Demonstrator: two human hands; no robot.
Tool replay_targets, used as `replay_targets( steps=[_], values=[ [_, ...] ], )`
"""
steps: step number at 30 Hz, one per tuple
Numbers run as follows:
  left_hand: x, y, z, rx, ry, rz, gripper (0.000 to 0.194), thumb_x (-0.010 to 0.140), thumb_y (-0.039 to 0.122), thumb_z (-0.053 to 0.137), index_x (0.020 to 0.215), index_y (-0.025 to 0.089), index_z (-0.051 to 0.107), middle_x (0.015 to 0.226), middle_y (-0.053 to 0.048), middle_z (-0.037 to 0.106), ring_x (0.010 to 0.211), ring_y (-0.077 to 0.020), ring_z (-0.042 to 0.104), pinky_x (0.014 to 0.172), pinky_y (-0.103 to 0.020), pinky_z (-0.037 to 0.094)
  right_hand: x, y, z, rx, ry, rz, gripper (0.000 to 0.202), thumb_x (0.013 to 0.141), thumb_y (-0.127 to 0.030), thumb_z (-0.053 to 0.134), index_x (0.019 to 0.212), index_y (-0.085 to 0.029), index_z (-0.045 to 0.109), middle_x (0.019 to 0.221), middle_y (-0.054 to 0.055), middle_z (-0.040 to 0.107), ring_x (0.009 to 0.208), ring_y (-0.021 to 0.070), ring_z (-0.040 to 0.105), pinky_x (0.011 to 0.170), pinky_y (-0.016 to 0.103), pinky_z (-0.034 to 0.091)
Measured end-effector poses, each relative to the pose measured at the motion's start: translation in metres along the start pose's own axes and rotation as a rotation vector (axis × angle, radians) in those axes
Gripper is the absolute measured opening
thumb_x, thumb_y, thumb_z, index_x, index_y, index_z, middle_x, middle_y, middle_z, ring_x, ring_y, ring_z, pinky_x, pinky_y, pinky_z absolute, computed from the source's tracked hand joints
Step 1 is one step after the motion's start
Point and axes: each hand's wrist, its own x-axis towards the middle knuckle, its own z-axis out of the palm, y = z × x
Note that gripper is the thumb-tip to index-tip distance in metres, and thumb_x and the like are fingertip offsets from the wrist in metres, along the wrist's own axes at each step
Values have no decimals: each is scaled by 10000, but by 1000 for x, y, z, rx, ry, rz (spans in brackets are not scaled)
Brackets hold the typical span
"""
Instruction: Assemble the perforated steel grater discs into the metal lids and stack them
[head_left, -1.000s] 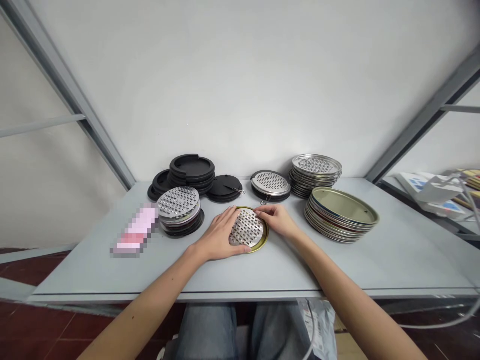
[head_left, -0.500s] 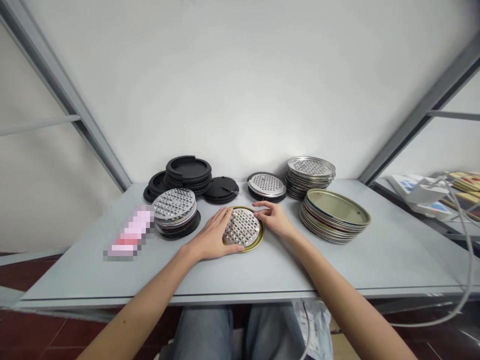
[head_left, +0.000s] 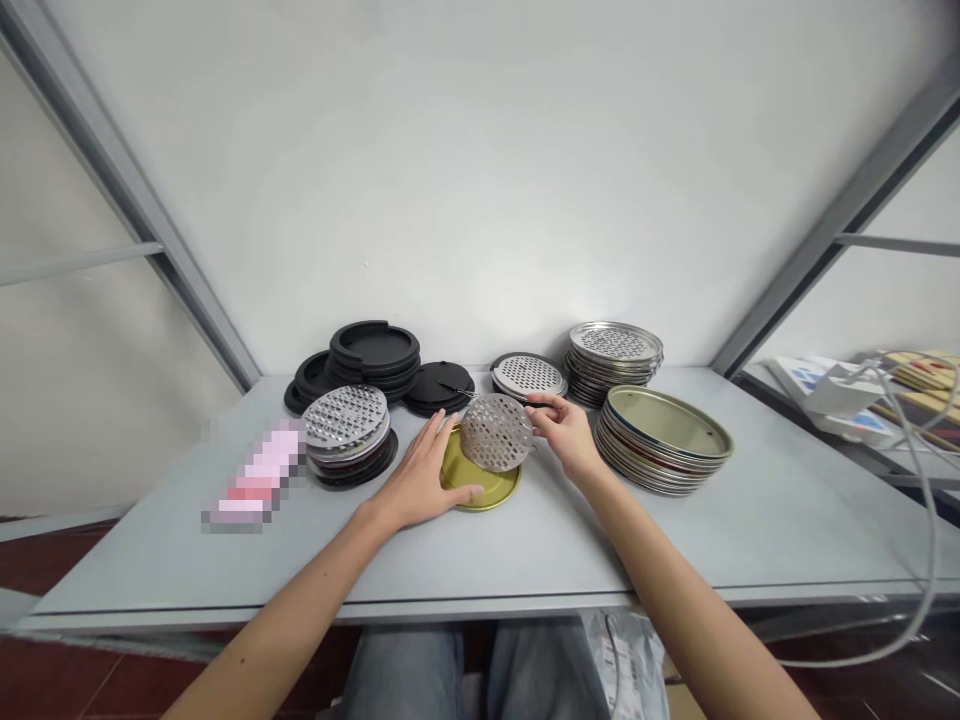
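Note:
My left hand (head_left: 426, 474) lies with fingers spread along the left side of a gold round metal lid (head_left: 480, 487), thumb over its front part. Above the lid, a perforated silver grater disc (head_left: 498, 432) is tilted up, its right edge pinched by my right hand (head_left: 562, 430). A small black piece (head_left: 541, 404) shows at the right fingertips; what it is I cannot make out. Behind, a thin black-handled tool (head_left: 454, 388) with a metal end lies on black discs (head_left: 431, 385).
Left stand a grater disc stack (head_left: 345, 415) and black rings (head_left: 375, 350). Right are stacked lids (head_left: 667, 425) and rimmed grater discs (head_left: 615, 342); another grater disc (head_left: 529, 375) lies between. A pixelated pink item (head_left: 262, 465) is far left. A white cable (head_left: 930, 540) hangs right.
The grater disc lay inside the gold lid; now my right hand has lifted it, tilted, off the lid. The left hand stays at the lid's left side. The view has shifted slightly.

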Motion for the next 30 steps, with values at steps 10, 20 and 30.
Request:
replay_targets(
  steps=[10,20,30],
  values=[
    [3,6,5,-10,162,23,1174,627,555,761,1496,228,42,1564,-136,109,1433,-328,130,1143,-490,225,-9,-2,12,245,-124,163,488,604,-329,797,1013,-142,607,527,-82,494,509,68,453,595,242,426],
    [7,13,8,-32,191,36,1225,581,534,796,1494,232,37,1564,-143,90,1437,-328,116,1146,-497,213,-16,-10,23,343,-207,274,462,566,-304,819,950,-151,612,537,-88,451,484,44,354,522,211,358],
    [6,19,6,-26,154,105,1200,573,499,802,1491,214,84,1553,-137,158,1426,-327,154,1152,-487,226,-19,-12,28,339,-222,260,455,592,-309,796,976,-162,602,556,-71,513,464,50,403,490,204,358]
  ],
)
